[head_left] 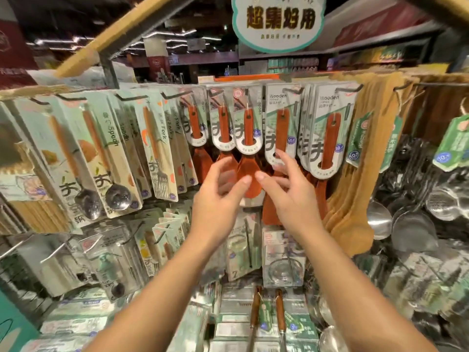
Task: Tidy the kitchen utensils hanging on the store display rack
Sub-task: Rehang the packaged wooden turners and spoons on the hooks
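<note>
Reddish-brown wooden spoons (249, 138) on grey-and-white card sleeves hang in a row from the rack's top hooks at centre. My left hand (220, 196) is raised in front of their bowls with relaxed, slightly curved fingers and holds nothing. My right hand (291, 191) reaches up beside it, its fingertips touching the lower edge of a "Wooden" card pack (280, 128). Both hands hover close together over the wooden spoon bowl (250, 174).
Carded metal spoons (116, 196) and forks (161, 184) hang to the left. Pale wooden spatulas (355, 199) and steel ladles and strainers (411, 224) hang to the right. Lower hooks and a shelf below hold more packaged utensils (281, 260). A round sign (278, 21) hangs above.
</note>
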